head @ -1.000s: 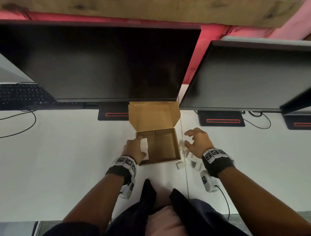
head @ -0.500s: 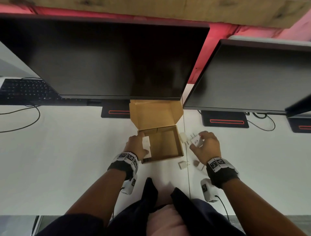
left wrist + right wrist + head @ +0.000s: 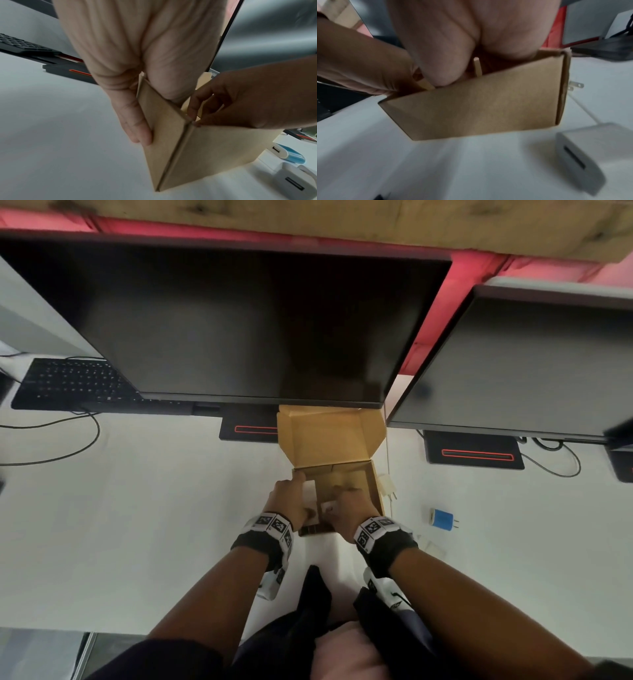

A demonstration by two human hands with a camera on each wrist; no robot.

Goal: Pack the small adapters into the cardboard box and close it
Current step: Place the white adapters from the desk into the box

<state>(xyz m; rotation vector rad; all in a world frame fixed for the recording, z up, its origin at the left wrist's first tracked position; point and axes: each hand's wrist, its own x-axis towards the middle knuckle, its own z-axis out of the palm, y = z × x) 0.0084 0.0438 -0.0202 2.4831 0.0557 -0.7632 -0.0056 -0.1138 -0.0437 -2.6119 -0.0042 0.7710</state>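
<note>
On the far left of the white table (image 3: pixel 144 508) lies a keyboard (image 3: pixel 72 383), behind a dark monitor (image 3: pixel 260 330). The left hand (image 3: pixel 286 501) grips the left wall of the box (image 3: pixel 202 148), thumb inside and fingers flat against the outside, steadying it. The box sits at the table's middle with its lid flap up and open. The right hand (image 3: pixel 346 510) reaches over the near wall into the box; its fingers are curled, and something small and white shows under them, probably an adapter, though whether it is pinched or just released I cannot tell. Right of the box, a white adapter (image 3: pixel 387 486) lies just beside its wall, prongs out; a blue adapter (image 3: pixel 442 519) lies further right. These look light, hard and smooth, so a pinch across the flat sides, clear of the prongs, should serve. The thin cardboard will flex and slide unless held.
</note>
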